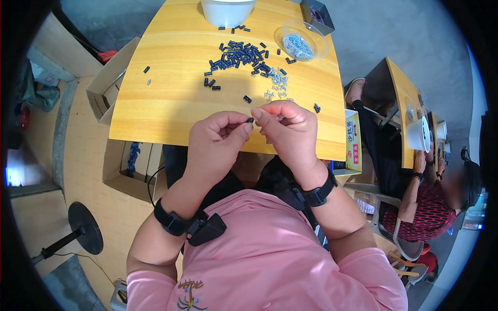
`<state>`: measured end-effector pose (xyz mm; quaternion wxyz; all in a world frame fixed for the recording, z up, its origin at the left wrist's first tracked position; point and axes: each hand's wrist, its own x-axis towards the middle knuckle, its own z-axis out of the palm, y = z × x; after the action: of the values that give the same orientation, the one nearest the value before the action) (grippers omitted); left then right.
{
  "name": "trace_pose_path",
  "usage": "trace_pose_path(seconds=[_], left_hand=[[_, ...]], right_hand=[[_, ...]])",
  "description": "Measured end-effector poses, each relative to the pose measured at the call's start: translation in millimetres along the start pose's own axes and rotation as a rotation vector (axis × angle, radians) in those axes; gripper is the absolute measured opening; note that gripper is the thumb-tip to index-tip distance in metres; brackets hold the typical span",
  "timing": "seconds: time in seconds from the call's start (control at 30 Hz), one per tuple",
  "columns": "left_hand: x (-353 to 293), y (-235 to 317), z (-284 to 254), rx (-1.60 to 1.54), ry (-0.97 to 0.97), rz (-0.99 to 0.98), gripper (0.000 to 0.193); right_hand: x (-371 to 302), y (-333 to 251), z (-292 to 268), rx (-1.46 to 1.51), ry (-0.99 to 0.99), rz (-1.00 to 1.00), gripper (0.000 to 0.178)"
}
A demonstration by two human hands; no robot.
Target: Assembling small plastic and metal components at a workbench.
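Observation:
Above the near edge of the wooden table (161, 109), my left hand (212, 147) pinches a small black cylindrical piece (250, 120) between thumb and finger. My right hand (291, 136) is closed in a pinch right beside it, its fingertips almost touching the piece. Whatever those right fingers hold is too small to make out. Beyond my hands lies a heap of similar black pieces (239, 55), with a few scattered singly around it. Small silvery metal parts (279, 82) are spread at the heap's right side.
A clear plastic bowl (322, 47) of small metal parts stands at the far right, near a dark box (317, 18). A white tub (228, 14) is at the far edge. Cardboard boxes (116, 168) sit left of the table. Another person (423, 215) works at a table on the right.

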<state>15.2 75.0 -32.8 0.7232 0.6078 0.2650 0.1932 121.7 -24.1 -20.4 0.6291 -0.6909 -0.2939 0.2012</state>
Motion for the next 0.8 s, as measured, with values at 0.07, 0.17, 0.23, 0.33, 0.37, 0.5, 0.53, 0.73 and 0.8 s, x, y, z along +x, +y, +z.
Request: trace_pose_path(seconds=[0.07,0.17,0.23,0.33,0.37,0.5,0.53,0.73,0.8], left_hand=[[-0.1,2.5,-0.4,0.022,-0.003,0.001,0.013],[-1.4,1.3,1.3,0.03,0.0,0.025,0.013],[-1.6,0.9,3.2,0.016,0.002,0.049,0.013],[-1.0,3.0,4.3,0.028,0.028,0.061,0.013],[-0.9,4.9,4.2,0.045,0.032,0.067,0.013],[1.8,6.3,-2.0,-0.079,-0.011,-0.039,0.018],[2.2,7.1,-3.2,-0.078,-0.01,-0.039,0.018],[2.9,-0.8,-6.1,-0.376,-0.083,-0.237,0.02],[0.0,-2.6,-3.7,-0.51,-0.098,-0.297,0.019]], right_hand=[[-0.6,2.4,1.6,0.049,0.011,0.031,0.005],[-2.2,5.4,4.2,0.019,0.014,-0.019,0.005],[-3.3,2.9,7.1,0.006,0.015,-0.026,0.006],[-3.2,-2.0,9.6,-0.005,0.029,-0.031,0.005],[-2.9,-2.9,9.9,-0.004,0.04,-0.028,0.005],[1.6,-2.0,0.4,-0.317,-0.021,-0.376,0.011],[0.4,-6.2,-1.5,-0.338,-0.089,-0.397,0.019],[-2.8,-3.7,-5.5,-0.482,-0.197,-0.488,0.037],[-2.3,-1.4,-6.7,-0.489,-0.184,-0.501,0.036]])
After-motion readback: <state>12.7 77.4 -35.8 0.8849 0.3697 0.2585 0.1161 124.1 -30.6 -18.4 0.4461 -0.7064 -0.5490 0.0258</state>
